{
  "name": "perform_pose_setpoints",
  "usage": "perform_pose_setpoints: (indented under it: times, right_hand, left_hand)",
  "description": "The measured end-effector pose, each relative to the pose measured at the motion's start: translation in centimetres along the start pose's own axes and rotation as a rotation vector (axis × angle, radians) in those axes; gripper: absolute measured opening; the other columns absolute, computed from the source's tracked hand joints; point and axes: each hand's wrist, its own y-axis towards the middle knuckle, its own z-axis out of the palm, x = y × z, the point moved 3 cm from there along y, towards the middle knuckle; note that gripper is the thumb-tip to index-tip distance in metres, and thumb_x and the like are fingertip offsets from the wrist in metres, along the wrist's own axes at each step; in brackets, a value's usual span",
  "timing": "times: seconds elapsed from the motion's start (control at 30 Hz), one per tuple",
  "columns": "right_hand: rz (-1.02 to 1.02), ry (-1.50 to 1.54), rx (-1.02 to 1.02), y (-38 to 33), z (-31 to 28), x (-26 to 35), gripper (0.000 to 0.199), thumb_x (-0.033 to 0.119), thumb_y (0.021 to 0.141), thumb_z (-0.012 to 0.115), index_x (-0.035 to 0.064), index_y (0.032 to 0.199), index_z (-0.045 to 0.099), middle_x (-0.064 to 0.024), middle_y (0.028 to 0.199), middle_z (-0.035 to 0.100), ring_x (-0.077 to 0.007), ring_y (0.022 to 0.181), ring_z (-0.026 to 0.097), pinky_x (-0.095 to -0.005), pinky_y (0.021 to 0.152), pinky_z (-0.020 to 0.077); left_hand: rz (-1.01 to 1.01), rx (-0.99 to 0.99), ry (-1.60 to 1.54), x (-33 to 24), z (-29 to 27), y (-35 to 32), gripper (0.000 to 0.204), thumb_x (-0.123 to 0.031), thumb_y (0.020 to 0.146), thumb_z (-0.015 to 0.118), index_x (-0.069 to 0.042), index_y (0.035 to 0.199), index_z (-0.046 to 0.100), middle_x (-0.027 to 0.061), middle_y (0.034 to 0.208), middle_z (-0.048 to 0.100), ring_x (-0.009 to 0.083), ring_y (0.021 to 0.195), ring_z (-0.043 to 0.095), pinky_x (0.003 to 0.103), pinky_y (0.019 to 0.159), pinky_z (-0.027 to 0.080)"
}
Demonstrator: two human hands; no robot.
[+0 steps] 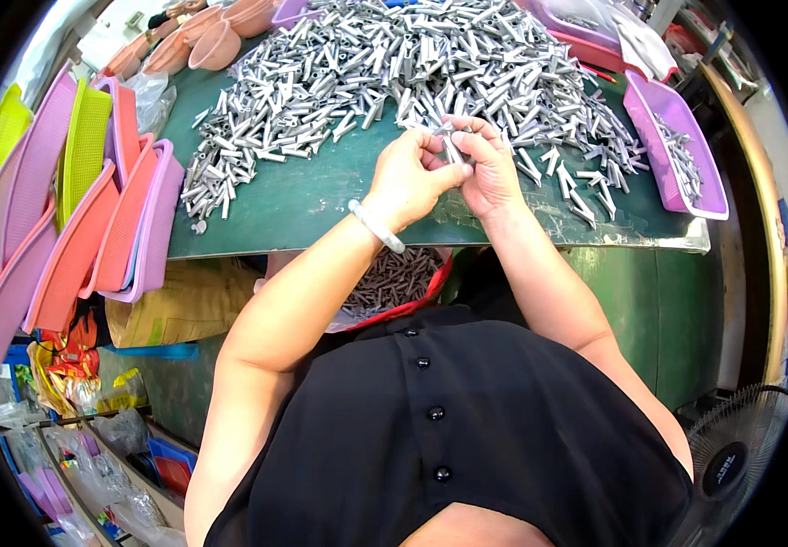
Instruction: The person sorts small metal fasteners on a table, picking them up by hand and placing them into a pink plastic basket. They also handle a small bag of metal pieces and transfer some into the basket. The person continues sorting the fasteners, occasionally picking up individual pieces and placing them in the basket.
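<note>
My left hand, with a pale bangle on its wrist, meets my right hand over the near part of the green table. Both are closed, fingertips together around small grey metal tubes; the fingers partly cover them, so I cannot tell how many there are. Just beyond my hands spreads a large heap of similar short grey tubes, some with flared or split ends. Several loose tubes lie to the right of my right hand.
The green table ends just in front of my body. A purple basket holding tubes stands at its right edge. Coloured baskets are stacked at the left, orange bowls behind. Below the edge sits a red-rimmed container of darker pieces. A fan stands lower right.
</note>
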Motion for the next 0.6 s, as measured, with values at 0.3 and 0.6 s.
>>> perform_pose_setpoints:
  times: [0.3,0.6]
  right_hand:
    - [0.048,0.059,0.021,-0.9,2.1,-1.5,0.019,-0.003,0.074,0.061,0.0038,0.092,0.061,-0.0066,0.087,0.062,-0.0176,0.079,0.06,-0.0325,0.073,0.0498]
    - [0.154,0.076,0.001,-0.9,3.2,-2.7,0.017,0.002,0.077,0.056,0.0042,0.094,0.059,-0.0072,0.091,0.06,-0.0169,0.074,0.059,-0.0284,0.06,0.0498]
  left_hand:
    - [0.146,-0.146,0.099,-0.1,-1.9,-2.6,0.027,0.0,0.073,0.059,0.001,0.099,0.053,0.0006,0.075,0.057,0.0048,0.063,0.051,0.019,0.058,0.043]
    - [0.157,-0.07,-0.26,2.9,-4.2,-4.6,0.017,0.004,0.081,0.056,0.002,0.098,0.058,0.0011,0.086,0.059,0.007,0.076,0.054,0.02,0.072,0.045]
